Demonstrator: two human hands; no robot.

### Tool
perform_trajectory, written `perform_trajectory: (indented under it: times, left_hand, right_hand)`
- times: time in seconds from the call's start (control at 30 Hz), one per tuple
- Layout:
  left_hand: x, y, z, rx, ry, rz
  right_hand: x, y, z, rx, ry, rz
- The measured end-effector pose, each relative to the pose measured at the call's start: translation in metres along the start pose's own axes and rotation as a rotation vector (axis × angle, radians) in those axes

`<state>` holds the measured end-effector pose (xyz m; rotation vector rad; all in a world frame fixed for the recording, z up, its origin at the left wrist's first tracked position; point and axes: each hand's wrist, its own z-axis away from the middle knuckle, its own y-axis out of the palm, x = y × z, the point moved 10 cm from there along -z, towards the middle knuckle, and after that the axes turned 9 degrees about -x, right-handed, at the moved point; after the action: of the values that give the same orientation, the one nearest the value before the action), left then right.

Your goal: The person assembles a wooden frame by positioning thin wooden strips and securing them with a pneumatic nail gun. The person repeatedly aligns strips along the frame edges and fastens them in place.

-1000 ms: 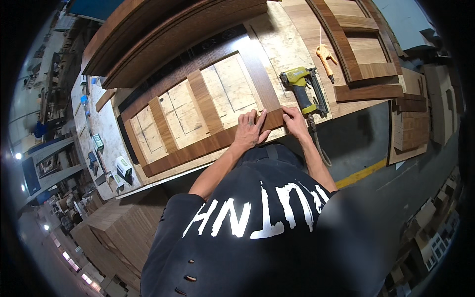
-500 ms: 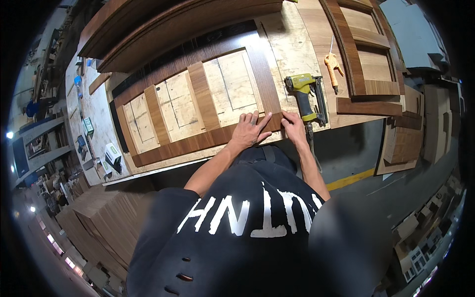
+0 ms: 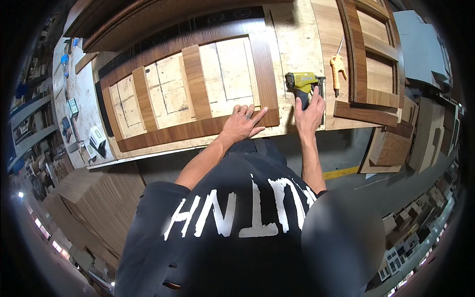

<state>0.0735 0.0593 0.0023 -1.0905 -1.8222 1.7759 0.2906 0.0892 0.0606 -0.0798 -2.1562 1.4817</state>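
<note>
A brown wooden frame (image 3: 198, 84) with two inner crossbars lies on the workbench in front of me. My left hand (image 3: 240, 123) rests flat on its near rail, close to the right corner, fingers apart and pressing on the wood. To the right of the frame, a yellow-green and black nail gun (image 3: 306, 79) lies on its side on the bench. My right hand (image 3: 310, 113) is around the nail gun's dark handle, thumb on one side and fingers on the other; the hand hides the handle's lower part.
An orange air blow gun (image 3: 338, 72) lies right of the nail gun. Beyond it sits a panelled wooden frame (image 3: 366, 91) with a loose strip (image 3: 365, 113) at its near end. Thick brown boards (image 3: 143, 22) stand along the far side. Small boxes (image 3: 97, 137) lie at the left.
My right hand has left the frame's corner and moved right onto the nail gun's handle. My left hand stays on the near rail. The view has shifted slightly.
</note>
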Motion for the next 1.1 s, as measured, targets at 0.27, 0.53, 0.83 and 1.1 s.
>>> perform_trajectory:
  times: [0.27, 0.53, 0.83, 1.1]
  left_hand:
    - [0.003, 0.005, 0.002, -0.013, -0.013, 0.013]
    - [0.006, 0.006, 0.007, -0.06, -0.05, 0.048]
    - [0.009, 0.016, 0.009, -0.011, -0.094, 0.098]
    - [0.009, 0.018, 0.01, 0.06, -0.105, 0.075]
  right_hand:
    - [-0.027, 0.043, -0.024, 0.349, 0.186, -0.185]
    - [0.01, -0.01, 0.014, 0.775, 0.394, -0.34]
    - [0.03, 0.009, 0.031, 0.808, -0.143, -0.191]
    - [0.027, 0.019, 0.029, 0.842, -0.213, -0.131]
